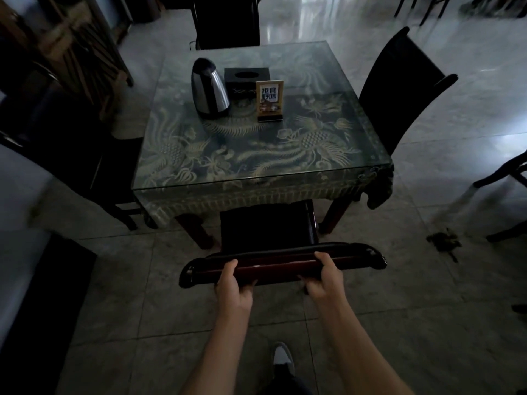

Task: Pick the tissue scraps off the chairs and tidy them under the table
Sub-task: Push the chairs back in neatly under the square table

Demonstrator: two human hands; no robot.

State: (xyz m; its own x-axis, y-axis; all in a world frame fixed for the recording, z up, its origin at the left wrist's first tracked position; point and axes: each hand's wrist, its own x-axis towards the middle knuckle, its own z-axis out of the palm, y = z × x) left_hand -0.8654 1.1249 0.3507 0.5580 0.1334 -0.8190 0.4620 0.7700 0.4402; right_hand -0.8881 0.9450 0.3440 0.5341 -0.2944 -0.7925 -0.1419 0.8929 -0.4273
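Observation:
A dark chair [268, 229] stands at the near side of a glass-topped table [328, 163], its seat partly under the table edge. My left hand [232, 286] and my right hand [325, 277] both grip the chair's top rail [281, 262], thumbs over the top and fingers curled beneath it. The seat looks bare and dark; I see no tissue scrap on it. Another dark chair [399, 89] stands at the table's right side, one [65, 155] at the left and one [228, 21] at the far side.
On the table stand a steel kettle [209, 86], a black tissue box [246, 78] and a small upright sign [269, 99]. A dark clump of debris [443, 240] lies on the tiled floor to the right. Further chair legs [502, 178] show at the right edge.

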